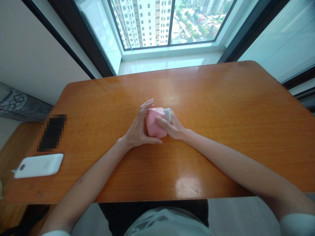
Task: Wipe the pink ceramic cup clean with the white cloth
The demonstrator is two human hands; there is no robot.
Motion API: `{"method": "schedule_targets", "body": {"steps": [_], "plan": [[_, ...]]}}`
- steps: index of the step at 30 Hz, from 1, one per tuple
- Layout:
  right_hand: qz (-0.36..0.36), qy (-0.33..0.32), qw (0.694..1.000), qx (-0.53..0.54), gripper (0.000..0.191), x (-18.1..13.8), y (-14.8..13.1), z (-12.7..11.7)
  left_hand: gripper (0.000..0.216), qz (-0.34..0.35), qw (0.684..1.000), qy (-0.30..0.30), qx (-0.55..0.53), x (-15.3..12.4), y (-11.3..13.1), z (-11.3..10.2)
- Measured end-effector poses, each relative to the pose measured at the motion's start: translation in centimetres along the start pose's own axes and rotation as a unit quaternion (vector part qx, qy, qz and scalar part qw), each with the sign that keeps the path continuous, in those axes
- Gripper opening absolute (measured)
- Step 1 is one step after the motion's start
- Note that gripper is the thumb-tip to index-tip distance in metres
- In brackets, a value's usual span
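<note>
Pale grey-green shirt (169, 223) folds softly below us, nearest the camera, as two bare arms reach across a wooden table (221, 98). Between the hands, around the middle of the tabletop, we find a pink container (155, 123), smooth, glossy and flat-sided with rounded corners. Its longer side seems to run away from the body, though foreshortening leaves us unsure, and we cannot tell whether it rests on the wood or is held just above it. Nearer of the two is the right hand (174, 127), its thumb laid over the pink wall and its fingers mostly hidden behind, gripping the container with a bunched, light grey cloth (168, 115) of soft, nubbly texture at the right end. Opposite, the left hand (137, 131) curves open around the left side, thumb toward the body and fingers beyond; whether it touches, we cannot say. Orange-brown grain shines with window glare. At the table's left we note a smooth white slab (40, 165) with rounded corners, near a pixelated dark rectangle (52, 132).
</note>
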State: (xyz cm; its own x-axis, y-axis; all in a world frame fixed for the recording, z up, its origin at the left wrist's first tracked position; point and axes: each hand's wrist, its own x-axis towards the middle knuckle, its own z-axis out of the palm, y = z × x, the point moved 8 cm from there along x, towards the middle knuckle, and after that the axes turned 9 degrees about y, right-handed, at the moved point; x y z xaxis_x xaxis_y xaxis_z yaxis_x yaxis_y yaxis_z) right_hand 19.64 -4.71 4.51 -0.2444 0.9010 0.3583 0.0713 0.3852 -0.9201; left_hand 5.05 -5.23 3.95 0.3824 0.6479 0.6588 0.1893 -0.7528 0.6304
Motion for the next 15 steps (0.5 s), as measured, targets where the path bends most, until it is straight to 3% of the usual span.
{"method": "schedule_targets", "body": {"steps": [3,7,9,13,15], "plan": [[0.012,0.010,1.000,0.018,0.060,0.1,0.2,-0.2,0.142,0.064,0.995,-0.028,0.072,-0.1,0.6,0.1],[-0.014,0.011,1.000,0.019,0.058,0.1,-0.4,-0.2,0.123,0.066,0.994,0.000,0.091,0.4,1.4,-0.2],[-0.032,0.007,0.999,0.013,0.057,0.0,-0.7,-0.2,0.119,0.036,0.997,0.016,0.065,0.6,1.5,-0.3],[-0.055,-0.012,0.998,-0.024,0.053,-0.3,-1.0,0.2,0.101,-0.100,0.995,0.002,-0.014,0.3,0.1,0.4],[-0.051,-0.007,0.998,-0.027,0.053,-0.2,-0.9,0.1,0.101,-0.118,0.992,-0.003,-0.044,0.1,-0.4,0.6]]}}
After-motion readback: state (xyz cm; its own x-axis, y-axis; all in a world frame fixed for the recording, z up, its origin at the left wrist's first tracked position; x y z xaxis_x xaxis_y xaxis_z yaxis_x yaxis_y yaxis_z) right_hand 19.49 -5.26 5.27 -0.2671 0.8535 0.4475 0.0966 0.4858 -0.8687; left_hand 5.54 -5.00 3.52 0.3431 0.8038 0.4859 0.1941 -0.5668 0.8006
